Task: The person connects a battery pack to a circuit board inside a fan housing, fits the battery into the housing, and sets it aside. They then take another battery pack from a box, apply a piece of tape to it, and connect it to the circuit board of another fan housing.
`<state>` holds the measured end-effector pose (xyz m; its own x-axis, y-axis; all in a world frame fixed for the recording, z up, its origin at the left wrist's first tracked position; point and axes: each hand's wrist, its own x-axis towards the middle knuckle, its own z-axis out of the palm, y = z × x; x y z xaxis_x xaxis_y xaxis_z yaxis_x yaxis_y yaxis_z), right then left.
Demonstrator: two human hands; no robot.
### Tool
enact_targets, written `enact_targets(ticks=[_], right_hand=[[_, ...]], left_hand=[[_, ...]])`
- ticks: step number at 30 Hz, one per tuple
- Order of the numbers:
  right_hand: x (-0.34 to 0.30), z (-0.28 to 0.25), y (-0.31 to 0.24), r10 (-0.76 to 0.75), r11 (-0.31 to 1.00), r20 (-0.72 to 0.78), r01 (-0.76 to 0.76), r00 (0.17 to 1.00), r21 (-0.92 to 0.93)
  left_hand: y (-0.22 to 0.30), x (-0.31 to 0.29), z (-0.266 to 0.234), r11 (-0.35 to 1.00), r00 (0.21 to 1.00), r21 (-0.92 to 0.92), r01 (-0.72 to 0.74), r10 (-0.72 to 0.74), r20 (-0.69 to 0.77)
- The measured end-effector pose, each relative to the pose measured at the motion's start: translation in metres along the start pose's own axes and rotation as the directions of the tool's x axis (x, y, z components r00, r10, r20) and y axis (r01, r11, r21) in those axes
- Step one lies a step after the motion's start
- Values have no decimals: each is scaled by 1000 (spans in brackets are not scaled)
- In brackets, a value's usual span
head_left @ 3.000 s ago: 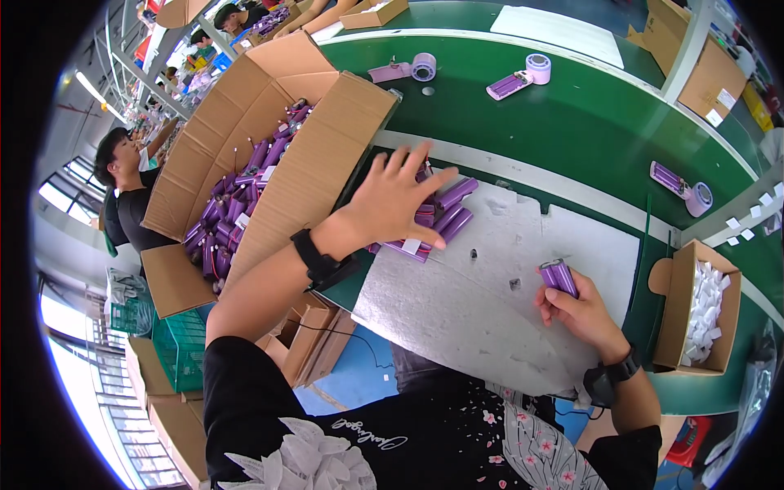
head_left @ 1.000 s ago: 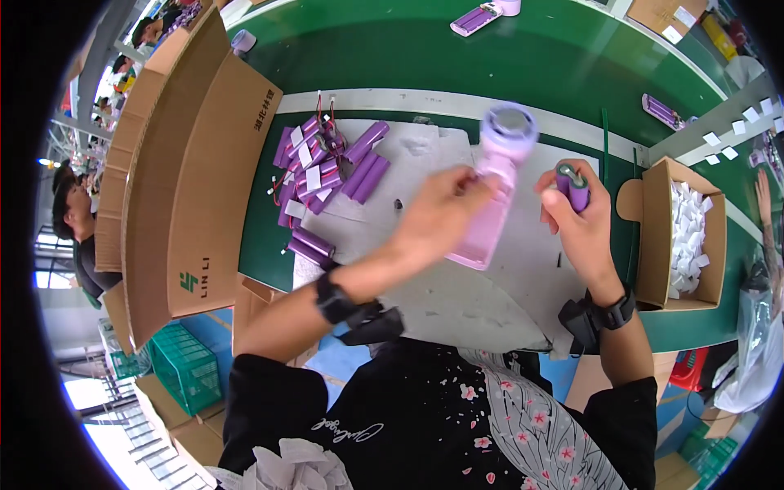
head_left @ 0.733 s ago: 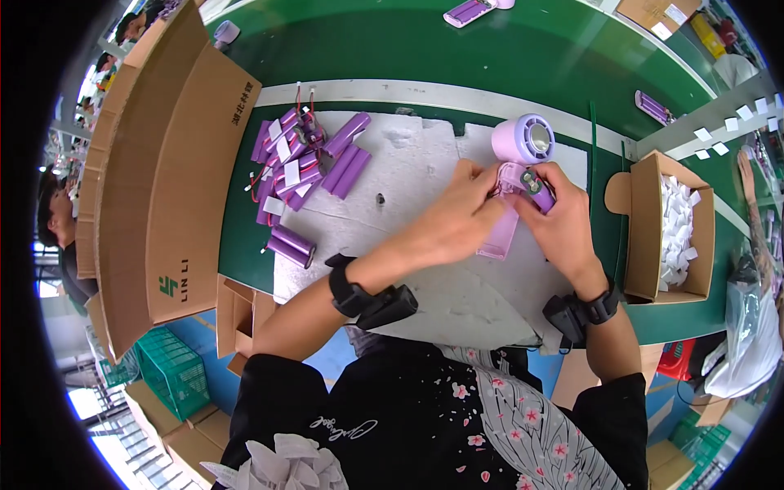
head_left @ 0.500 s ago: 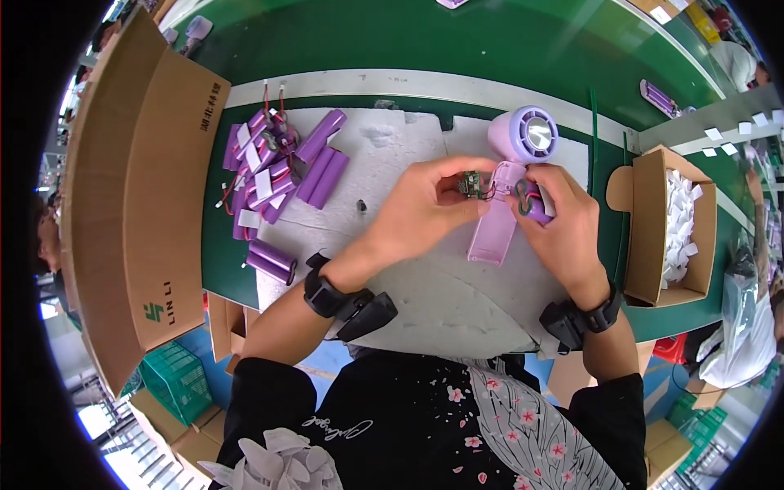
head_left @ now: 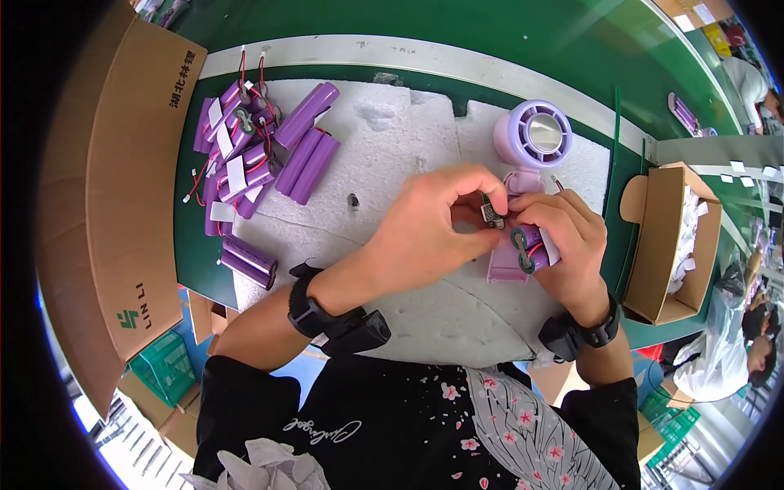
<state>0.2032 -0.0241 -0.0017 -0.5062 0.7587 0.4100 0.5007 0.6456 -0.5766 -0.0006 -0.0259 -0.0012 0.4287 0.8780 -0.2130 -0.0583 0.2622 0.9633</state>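
Note:
My left hand (head_left: 433,219) pinches a small green circuit board (head_left: 492,215) between thumb and forefinger. Close by on the right, my right hand (head_left: 575,249) is curled round a purple battery pack (head_left: 527,237) with a red wire, its end facing left. The right fingertips come close to the board; whether they touch it or its wires is hidden. Under both hands lies a lilac handheld fan (head_left: 508,135), its round grille head at the far end. Its pink opened handle (head_left: 508,268) is partly covered by my hands.
A grey-white foam mat (head_left: 392,147) covers the work surface. Purple battery packs (head_left: 309,167) with red wires are heaped at its left, beside a tall cardboard box (head_left: 122,188). On the right stands a cardboard box (head_left: 653,245) holding white slips. A green conveyor belt (head_left: 425,33) runs behind.
The circuit board has turned and moved slightly nearer and right. My right hand and battery pack have shifted nearer, its fingers now closing in over the handle. The whole view has shifted slightly.

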Motion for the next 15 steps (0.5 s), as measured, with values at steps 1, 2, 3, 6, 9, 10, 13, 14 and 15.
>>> enact_targets(ticks=[1, 2, 3, 6, 9, 10, 13, 14, 15], right_hand=[[0, 0, 0, -1, 1000, 5, 1, 1000, 0], [1, 0, -1, 1, 1000, 4, -1, 1000, 0], [1, 0, -1, 2, 1000, 4, -2, 1000, -1], [2, 0, -3, 9, 1000, 5, -9, 1000, 6], [3, 0, -4, 21, 1000, -1, -21, 1000, 23], [3, 0, -4, 22, 999, -3, -22, 1000, 25], [4, 0, -4, 23, 999, -4, -23, 1000, 28], [3, -1, -5, 38, 999, 16, -38, 999, 25], [3, -2, -6, 52, 998, 35, -53, 998, 22]], left_hand=[[-1, 0, 0, 998, 999, 34, -52, 53, -7], [-3, 0, 1, 992, 994, 69, -104, 105, -13], [-4, 0, 2, 982, 987, 104, -155, 158, -17], [-1, -1, 4, 932, 959, 250, -261, 280, -40], [-1, 0, 4, 887, 938, 339, -314, 345, -32], [-2, 1, 3, 879, 937, 355, -320, 348, -18], [-2, 1, 2, 851, 926, 395, -347, 377, 1], [-2, 1, 2, 830, 916, 420, -368, 401, 8], [-2, 1, 2, 807, 905, 445, -388, 425, 17]])
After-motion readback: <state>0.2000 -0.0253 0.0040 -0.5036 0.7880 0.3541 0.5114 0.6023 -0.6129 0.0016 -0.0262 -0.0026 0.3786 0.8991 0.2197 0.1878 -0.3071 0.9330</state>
